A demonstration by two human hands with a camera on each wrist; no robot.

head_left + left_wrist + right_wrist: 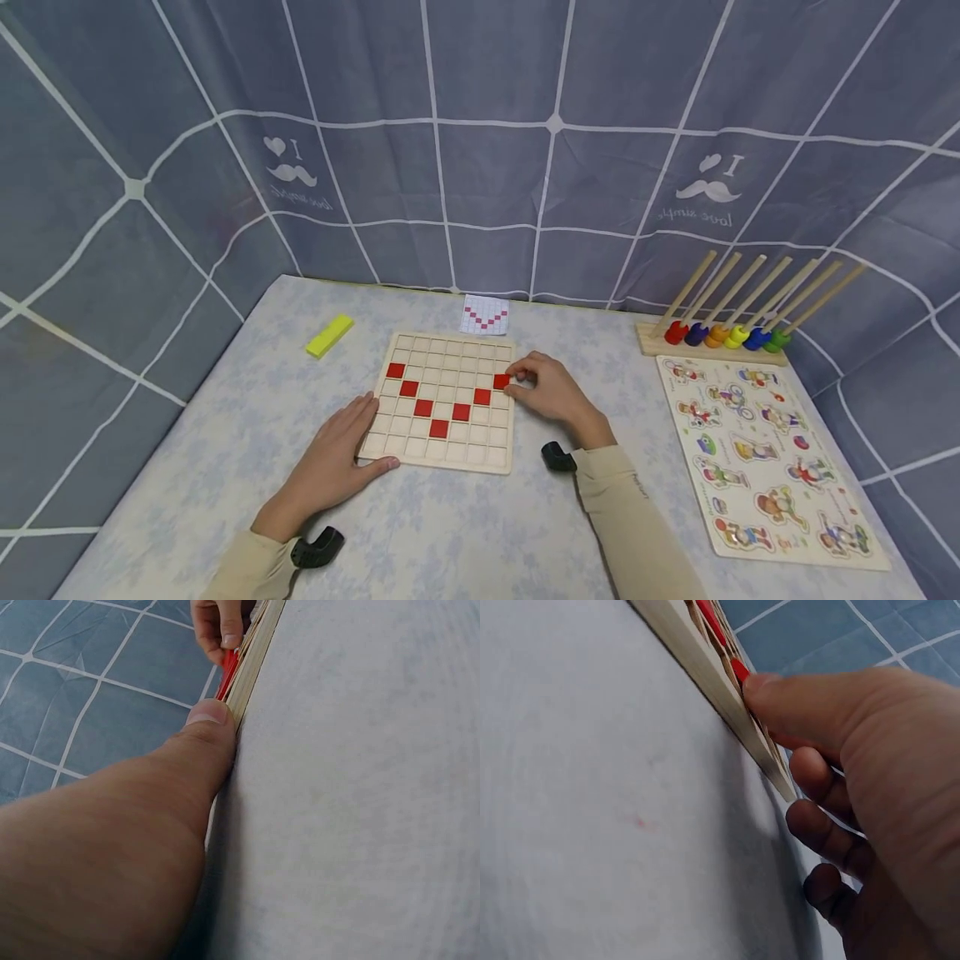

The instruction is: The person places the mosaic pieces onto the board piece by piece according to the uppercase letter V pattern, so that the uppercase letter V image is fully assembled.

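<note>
A wooden grid board (465,455) lies flat on the table, with several red square tiles in its cells forming a V. My right hand (553,390) is at the board's right edge, pinching the red tile (501,382) at the V's upper right end between thumb and index finger. From the right wrist, the thumb (769,694) presses on that tile's edge while the other fingers curl loosely beside the board. My left hand (341,454) rests along the lower left corner, fingers extended on the left side and thumb on the near edge.
Behind the board lies a pattern card (484,316) showing a red V. A yellow-green bar (330,336) sits at the back left. To the right are a peg stand (720,347) with coloured beads and a picture puzzle board (757,433). A tiled-pattern curtain (495,175) closes off the back.
</note>
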